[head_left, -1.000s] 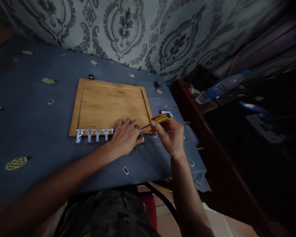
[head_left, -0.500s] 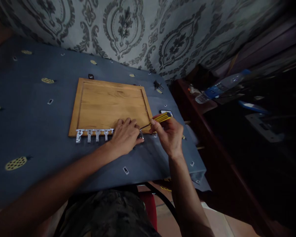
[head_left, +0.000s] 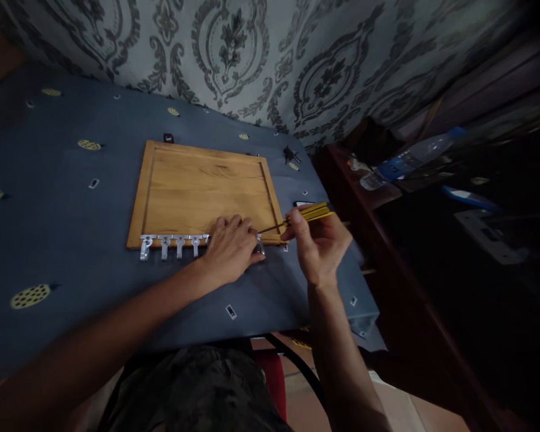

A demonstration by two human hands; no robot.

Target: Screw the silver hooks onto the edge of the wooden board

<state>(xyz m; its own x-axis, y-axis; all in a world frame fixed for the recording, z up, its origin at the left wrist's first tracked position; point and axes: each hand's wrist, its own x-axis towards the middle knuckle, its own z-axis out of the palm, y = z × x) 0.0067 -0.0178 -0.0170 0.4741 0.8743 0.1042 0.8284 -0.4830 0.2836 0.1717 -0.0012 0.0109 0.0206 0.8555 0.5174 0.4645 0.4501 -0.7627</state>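
Observation:
My left hand [head_left: 232, 249] lies with bent fingers over the front edge of a wooden framed board [head_left: 207, 186], holding down a silver hook rail [head_left: 180, 240]. Its thumb presses by the hook at the rail's right end; part of the rail is hidden beneath this hand. Several metal hooks hang over the board's edge to the left. My right hand [head_left: 319, 246] grips a screwdriver [head_left: 315, 212] by its yellow and black handle. The thin shaft points left, its tip beside my left fingertips at the rail's right end. Exactly what the tip touches is too small to tell.
The board lies on a blue patterned cloth [head_left: 72, 228] over the table. A phone [head_left: 303, 204] lies partly behind my right hand, with a small black item [head_left: 291, 155] farther back. On the dark furniture at right are a plastic bottle [head_left: 409, 159] and a metal plate [head_left: 490, 237].
My right hand has shifted right with the screwdriver, and more of its shaft shows. My left hand stays in place on the board; the view has shifted slightly.

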